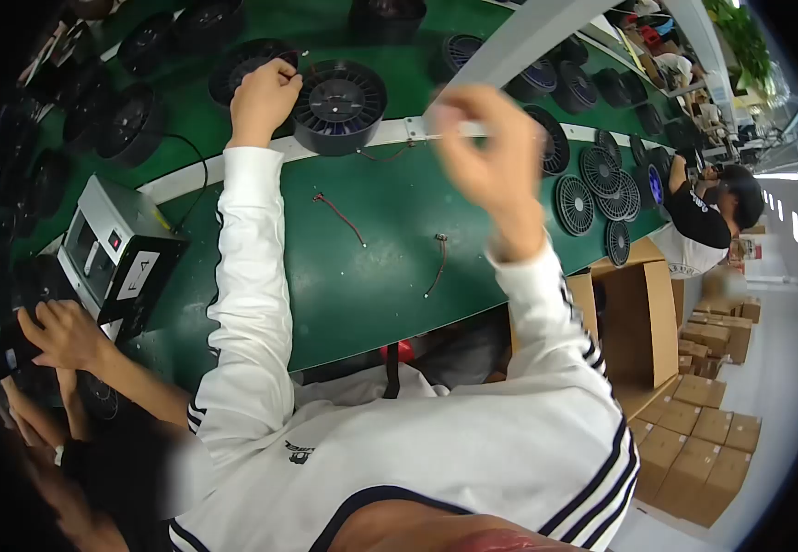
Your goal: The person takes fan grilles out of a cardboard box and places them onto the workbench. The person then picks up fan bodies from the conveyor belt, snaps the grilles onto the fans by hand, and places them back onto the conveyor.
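My left hand (267,95) is over the far side of the green bench, its fingers pinched together; whatever is between them is too small to make out. Beside it stands a round black fan (339,106) with a slatted top, and another black fan (238,72) lies partly behind the hand. My right hand (493,152) is raised above the bench, right of the fan. Motion smears its fingers, and nothing can be made out in them. Two short red-and-black wire leads, a left one (341,219) and a right one (441,265), lie on the bench between my arms.
Black fan grilles (599,175) are piled at the right. A boxy device (114,248) with a red switch stands at the left, near a co-worker's hand (66,336). A white post (528,46) slants across the bench. An open carton (634,322) sits right of it.
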Available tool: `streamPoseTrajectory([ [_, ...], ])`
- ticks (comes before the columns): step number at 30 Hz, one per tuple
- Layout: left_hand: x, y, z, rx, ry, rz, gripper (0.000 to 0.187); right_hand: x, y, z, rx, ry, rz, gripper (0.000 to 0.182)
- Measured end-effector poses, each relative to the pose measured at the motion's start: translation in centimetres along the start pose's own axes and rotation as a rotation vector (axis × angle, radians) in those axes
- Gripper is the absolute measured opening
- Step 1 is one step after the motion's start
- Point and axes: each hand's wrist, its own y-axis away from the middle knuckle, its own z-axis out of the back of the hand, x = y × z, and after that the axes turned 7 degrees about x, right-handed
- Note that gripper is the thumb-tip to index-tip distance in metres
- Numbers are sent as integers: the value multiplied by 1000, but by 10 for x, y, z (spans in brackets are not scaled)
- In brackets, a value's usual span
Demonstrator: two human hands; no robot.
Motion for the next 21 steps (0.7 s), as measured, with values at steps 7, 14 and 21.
streamPoseTrajectory([
  [7,5,-5,-5,11,-31,-45,32,-209,126,69,163,363,-371,29],
  [14,6,-8,-2,-134,-175,-219,28,-125,191,57,-78,547,-49,25],
  [21,-52,78,56,-220,-38,-335,29,-15,281,105,-199,633,66,27],
])
